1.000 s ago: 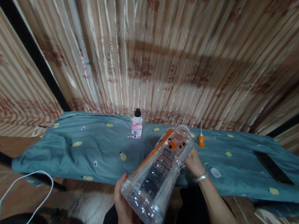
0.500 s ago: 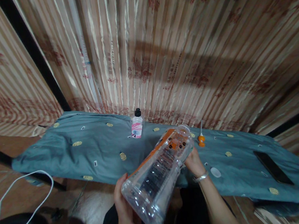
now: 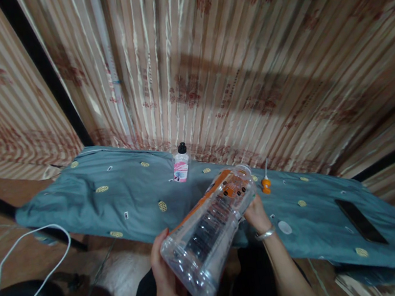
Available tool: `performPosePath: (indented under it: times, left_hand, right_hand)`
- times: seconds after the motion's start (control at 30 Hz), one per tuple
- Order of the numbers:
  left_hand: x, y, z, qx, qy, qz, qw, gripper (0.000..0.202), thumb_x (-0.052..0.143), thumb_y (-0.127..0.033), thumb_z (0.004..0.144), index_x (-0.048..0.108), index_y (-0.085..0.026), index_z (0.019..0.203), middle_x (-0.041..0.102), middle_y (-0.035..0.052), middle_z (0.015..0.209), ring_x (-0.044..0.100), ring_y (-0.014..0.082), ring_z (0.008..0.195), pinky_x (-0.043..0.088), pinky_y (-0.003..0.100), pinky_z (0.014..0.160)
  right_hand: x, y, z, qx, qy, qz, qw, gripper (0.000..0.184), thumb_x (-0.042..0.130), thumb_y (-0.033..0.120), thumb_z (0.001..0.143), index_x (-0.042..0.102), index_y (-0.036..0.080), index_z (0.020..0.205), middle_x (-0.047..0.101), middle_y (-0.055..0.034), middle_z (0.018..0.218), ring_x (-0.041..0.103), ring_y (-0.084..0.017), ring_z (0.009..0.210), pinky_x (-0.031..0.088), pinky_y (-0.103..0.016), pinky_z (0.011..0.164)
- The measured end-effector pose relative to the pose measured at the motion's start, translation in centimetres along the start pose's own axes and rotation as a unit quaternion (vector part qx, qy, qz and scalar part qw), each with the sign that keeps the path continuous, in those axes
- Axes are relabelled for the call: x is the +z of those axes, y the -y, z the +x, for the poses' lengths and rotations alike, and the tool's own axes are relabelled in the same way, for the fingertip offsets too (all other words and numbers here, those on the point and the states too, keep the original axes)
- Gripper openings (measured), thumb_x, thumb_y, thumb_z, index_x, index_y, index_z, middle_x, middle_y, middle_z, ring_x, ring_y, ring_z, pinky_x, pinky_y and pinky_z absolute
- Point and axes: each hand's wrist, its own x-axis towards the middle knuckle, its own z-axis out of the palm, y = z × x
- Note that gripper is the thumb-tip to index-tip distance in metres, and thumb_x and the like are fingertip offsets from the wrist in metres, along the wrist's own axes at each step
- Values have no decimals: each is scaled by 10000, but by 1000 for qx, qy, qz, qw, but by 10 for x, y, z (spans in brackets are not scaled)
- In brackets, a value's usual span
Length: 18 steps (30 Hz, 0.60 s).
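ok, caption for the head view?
Left hand and right hand hold a clear bottle tilted over a teal cloth.

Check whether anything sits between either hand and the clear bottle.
Nothing visible does. The left hand cups the clear bottle at its base and the right hand holds its neck end, both bare on the plastic. The small pink-labelled bottle and the orange-handled tool sit farther off on the teal cloth.
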Motion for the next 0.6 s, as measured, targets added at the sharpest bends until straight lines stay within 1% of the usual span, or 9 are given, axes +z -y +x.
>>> performPosePath:
  times: [0.07, 0.1, 0.23, 0.3, 0.4, 0.5, 0.53, 0.6]
  left_hand:
    - [1, -4, 0, -16, -2, -9, 1000, 1087, 1012, -436, 530, 468, -362, 1468, 640, 85, 1357, 713, 365, 1184, 641, 476, 926]
    - [2, -7, -1, -18, -3, -11, 1000, 1072, 1006, -446, 542, 467, -357, 1464, 639, 85, 1349, 708, 366, 1192, 635, 480, 939]
    - [8, -16, -4, -40, -14, -30, 999, 842, 886, -557, 731, 469, -353, 1433, 622, 79, 1373, 674, 346, 1254, 607, 463, 979]
    - [11, -17, -5, -45, -22, -35, 998, 817, 858, -591, 753, 467, -353, 1430, 610, 79, 1397, 653, 340, 1284, 599, 443, 987]
    - [11, -15, -5, -47, -22, -28, 998, 928, 912, -598, 666, 470, -352, 1445, 612, 89, 1402, 672, 355, 1244, 618, 454, 948]
    - [9, -13, -4, -55, -13, -18, 998, 1066, 988, -527, 546, 461, -371, 1458, 626, 82, 1381, 697, 369, 1201, 634, 481, 921]
    - [9, -14, -4, -56, -12, -17, 998, 1078, 993, -525, 536, 458, -372, 1458, 627, 80, 1376, 693, 372, 1210, 633, 482, 927]
    - [10, -16, -4, -60, -18, -24, 998, 1009, 956, -581, 598, 461, -359, 1448, 624, 83, 1375, 673, 370, 1251, 620, 469, 950]
  right_hand:
    - [0, -1, 0, -1, -2, 1, 1000, 648, 874, 350, 705, 663, 228, 1305, 785, -98, 1229, 746, -315, 1138, 605, -490, 1044]
    - [0, -2, 0, -1, -4, 3, 1000, 642, 873, 345, 704, 665, 229, 1300, 787, -97, 1225, 745, -312, 1135, 606, -484, 1046]
    - [-1, -4, 0, -3, -5, 7, 1000, 634, 858, 349, 715, 656, 224, 1303, 783, -95, 1226, 750, -313, 1118, 603, -497, 1048]
    - [-1, -5, -1, -5, 0, 3, 1000, 647, 857, 350, 718, 646, 223, 1317, 775, -99, 1240, 751, -317, 1119, 600, -508, 1049]
    - [-1, -5, -1, -8, 2, -1, 1000, 663, 864, 347, 710, 645, 225, 1323, 768, -103, 1252, 746, -322, 1137, 595, -512, 1054]
    - [-1, -3, 0, -8, 0, -8, 1000, 636, 862, 372, 722, 660, 219, 1304, 776, -107, 1232, 740, -324, 1145, 595, -509, 1051]
    - [-1, -2, 0, -5, 0, -11, 1000, 633, 861, 379, 725, 662, 217, 1304, 779, -109, 1226, 740, -326, 1143, 594, -512, 1050]
    - [-1, 0, 0, 0, 1, -13, 1000, 651, 862, 386, 724, 659, 212, 1318, 782, -111, 1222, 742, -332, 1141, 589, -524, 1054]
